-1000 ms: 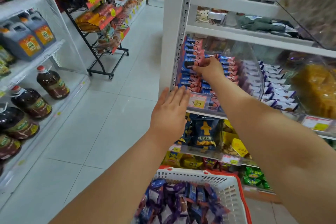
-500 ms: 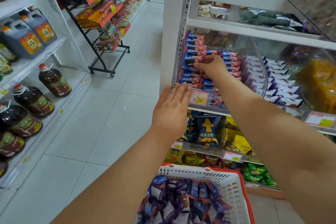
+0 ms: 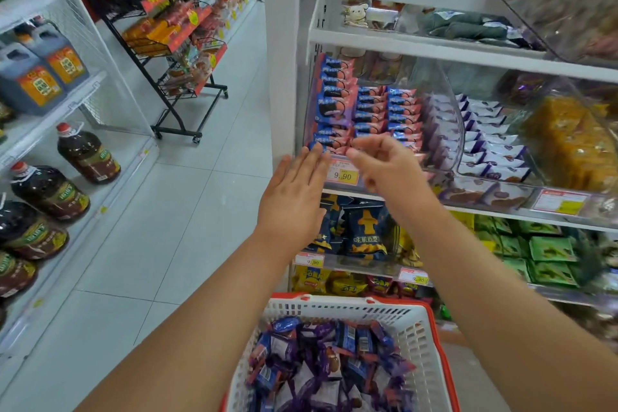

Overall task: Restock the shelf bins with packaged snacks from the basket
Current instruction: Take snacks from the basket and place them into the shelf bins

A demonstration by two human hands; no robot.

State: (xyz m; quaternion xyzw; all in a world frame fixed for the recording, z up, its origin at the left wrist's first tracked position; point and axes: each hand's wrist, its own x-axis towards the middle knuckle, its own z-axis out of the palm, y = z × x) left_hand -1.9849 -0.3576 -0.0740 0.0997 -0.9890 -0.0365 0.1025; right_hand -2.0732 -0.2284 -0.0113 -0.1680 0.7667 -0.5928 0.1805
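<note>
With your flat left hand steadying the bin front and your loosely curled right hand empty, reach into the basket for more snacks.

Blue-and-pink snack packs stand in neat rows in the clear bin at the shelf's left end. Purple and blue packs lie jumbled in the white, red-rimmed basket below.

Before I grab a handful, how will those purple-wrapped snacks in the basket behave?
The snack packets look small and film-wrapped, so probably light and a bit slippery. They lie jumbled in the basket, so a handful may shift or spill. Their crimped ends look floppy, though the filling likely keeps each packet fairly firm.
</note>
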